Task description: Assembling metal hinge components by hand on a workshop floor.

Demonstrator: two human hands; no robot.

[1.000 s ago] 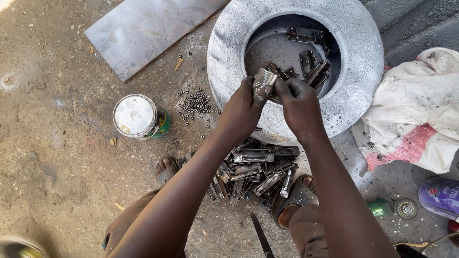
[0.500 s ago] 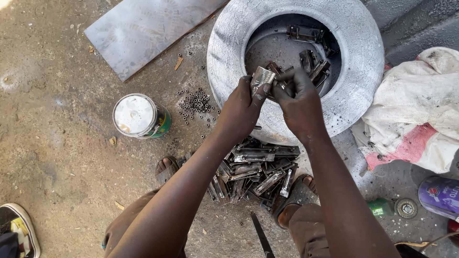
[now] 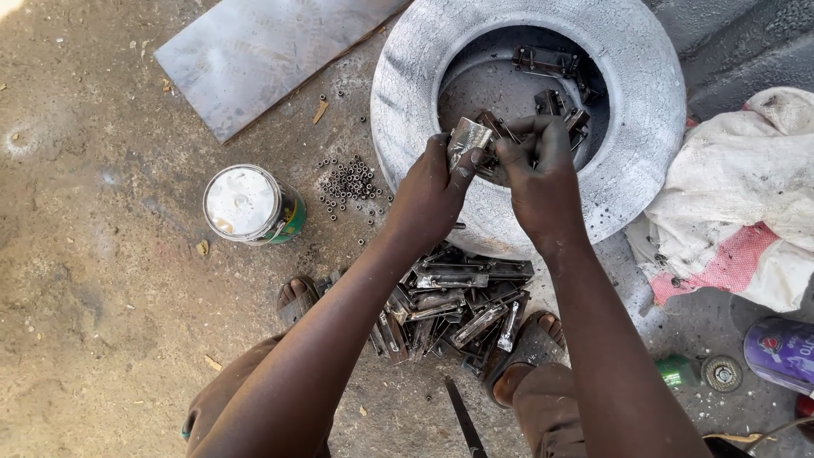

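Small metal bracket (image 3: 469,138): folded sheet-metal piece, dull silver with dark smudges, one flat face turned up toward the camera and catching the light. It sits above the near rim of the grey ring-shaped drum (image 3: 407,110), at the edge of the drum's opening. Left hand (image 3: 431,193) clamped on the bracket, thumb and fingers pinching its lower left edge; the piece stands out above the fingertips. Right hand (image 3: 539,182) closed around a darker part of the same kind, which butts against the bracket's right side; fingers curled tight, so the exact join between the two pieces is hidden. Both hands meet over the drum rim, knuckles close together. Inside the drum, more dark metal pieces (image 3: 547,61) lie loose on its floor. Below the hands, on the dirt ground (image 3: 85,280), a heap of similar metal parts (image 3: 449,305) lies between the person's sandalled feet. Small nuts (image 3: 349,180) scattered just left of the drum. An open tin of white paint (image 3: 248,205) stands further left, near the nuts. Flat steel sheet (image 3: 254,51) at upper left. Crumpled white and pink sack (image 3: 746,203) right of the drum.
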